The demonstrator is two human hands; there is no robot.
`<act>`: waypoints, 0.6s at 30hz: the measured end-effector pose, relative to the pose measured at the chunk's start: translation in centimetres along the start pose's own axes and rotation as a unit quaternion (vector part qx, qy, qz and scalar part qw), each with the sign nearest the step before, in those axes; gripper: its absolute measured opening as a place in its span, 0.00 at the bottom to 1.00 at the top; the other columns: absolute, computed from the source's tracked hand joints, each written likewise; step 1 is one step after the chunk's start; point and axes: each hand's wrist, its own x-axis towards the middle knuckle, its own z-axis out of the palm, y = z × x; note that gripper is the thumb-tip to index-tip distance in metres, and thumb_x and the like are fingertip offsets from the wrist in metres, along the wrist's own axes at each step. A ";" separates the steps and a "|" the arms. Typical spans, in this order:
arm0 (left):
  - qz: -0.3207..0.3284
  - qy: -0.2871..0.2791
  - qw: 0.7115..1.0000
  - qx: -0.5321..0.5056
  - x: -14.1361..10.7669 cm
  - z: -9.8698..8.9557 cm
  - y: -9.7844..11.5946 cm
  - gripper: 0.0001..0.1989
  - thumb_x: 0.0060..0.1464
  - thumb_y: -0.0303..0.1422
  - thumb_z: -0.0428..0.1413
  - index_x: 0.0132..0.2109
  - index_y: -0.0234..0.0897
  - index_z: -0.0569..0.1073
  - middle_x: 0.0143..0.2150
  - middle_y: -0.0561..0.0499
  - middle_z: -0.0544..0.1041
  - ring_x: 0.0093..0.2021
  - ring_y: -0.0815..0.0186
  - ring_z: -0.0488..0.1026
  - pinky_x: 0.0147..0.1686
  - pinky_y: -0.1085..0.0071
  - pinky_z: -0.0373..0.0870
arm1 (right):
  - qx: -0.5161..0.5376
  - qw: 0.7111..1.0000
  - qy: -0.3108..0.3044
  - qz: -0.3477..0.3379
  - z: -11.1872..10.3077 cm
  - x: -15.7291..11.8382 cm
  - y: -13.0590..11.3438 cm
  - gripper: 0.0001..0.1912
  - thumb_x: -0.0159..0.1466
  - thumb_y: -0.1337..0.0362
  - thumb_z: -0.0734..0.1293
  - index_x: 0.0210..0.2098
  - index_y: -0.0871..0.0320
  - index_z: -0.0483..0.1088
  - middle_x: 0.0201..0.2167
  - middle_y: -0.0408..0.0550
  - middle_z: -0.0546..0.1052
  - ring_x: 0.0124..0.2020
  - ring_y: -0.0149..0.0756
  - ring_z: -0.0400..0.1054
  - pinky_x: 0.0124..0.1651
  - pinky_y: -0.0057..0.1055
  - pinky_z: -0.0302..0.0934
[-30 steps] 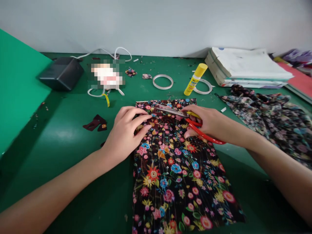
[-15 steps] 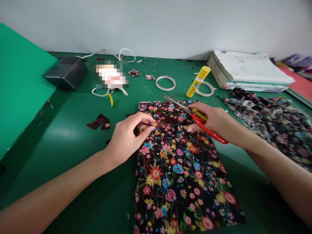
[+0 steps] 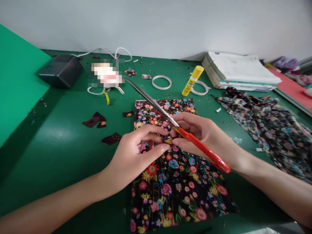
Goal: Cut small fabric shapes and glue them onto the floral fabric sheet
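Between the fingertips of my left hand (image 3: pixel 141 152) is a small dark fabric scrap (image 3: pixel 168 140) with an orange-yellow leaf shape on it. My right hand (image 3: pixel 202 136) holds red-handled scissors (image 3: pixel 192 138), their blades angled up and to the left, closed or nearly so. Its thumb and fingertips meet the same scrap from the right. Both hands are over a black floral fabric piece (image 3: pixel 168 191) that lies flat on the green table (image 3: pixel 73 156). Part of this cloth is hidden under my hands.
Dark fabric scraps (image 3: pixel 95 120) lie left of the floral piece. Beyond it are a yellow glue stick (image 3: pixel 192 81) and tape rings (image 3: pixel 162 82). A crumpled floral cloth (image 3: pixel 268 126) and stacked books (image 3: pixel 241 71) are to the right; a black box (image 3: pixel 60 71) stands at the far left.
My right hand has come left and toward me with the scissors, reaching the scrap in my left hand. My left hand has shifted slightly right and nearer. The scissor blades now point farther left.
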 end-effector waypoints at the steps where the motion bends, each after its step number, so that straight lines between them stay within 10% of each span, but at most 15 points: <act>1: -0.002 -0.012 1.000 -0.005 -0.1 0.0 0.0 0.08 0.56 0.36 0.64 0.43 0.42 0.79 0.37 0.51 0.85 0.39 0.60 0.83 0.39 0.68 0.78 | 0.005 1.000 -0.003 -0.009 0.1 0.0 0.3 0.18 0.57 0.67 0.71 0.47 0.55 0.71 0.31 0.42 0.76 0.30 0.33 0.73 0.32 0.29 0.69; 6: 0.009 -0.087 0.996 -0.006 -0.1 0.0 -0.4 0.07 0.61 0.36 0.60 0.36 0.40 0.78 0.31 0.51 0.84 0.30 0.63 0.81 0.28 0.71 0.75 | 0.041 0.998 -0.018 -0.038 0.2 -0.2 0.4 0.19 0.58 0.66 0.72 0.48 0.55 0.69 0.31 0.41 0.75 0.31 0.31 0.71 0.34 0.28 0.68; 11: 0.031 -0.019 0.996 -0.075 -0.3 0.0 -0.5 0.05 0.63 0.32 0.59 0.37 0.40 0.75 0.28 0.54 0.81 0.30 0.67 0.79 0.30 0.74 0.73 | -0.048 0.998 -0.006 -0.035 -2.0 -0.2 -0.3 0.23 0.55 0.57 0.77 0.46 0.54 0.68 0.29 0.38 0.68 0.27 0.30 0.64 0.28 0.27 0.61; 18: -0.009 0.018 0.989 -0.146 -0.4 0.1 -1.0 0.05 0.64 0.33 0.57 0.38 0.40 0.71 0.27 0.54 0.81 0.28 0.67 0.78 0.26 0.73 0.70 | -0.276 0.955 -0.108 -0.017 -6.3 0.0 1.6 0.48 0.46 0.38 0.78 0.61 0.48 0.65 0.56 0.50 0.75 0.53 0.57 0.73 0.52 0.47 0.70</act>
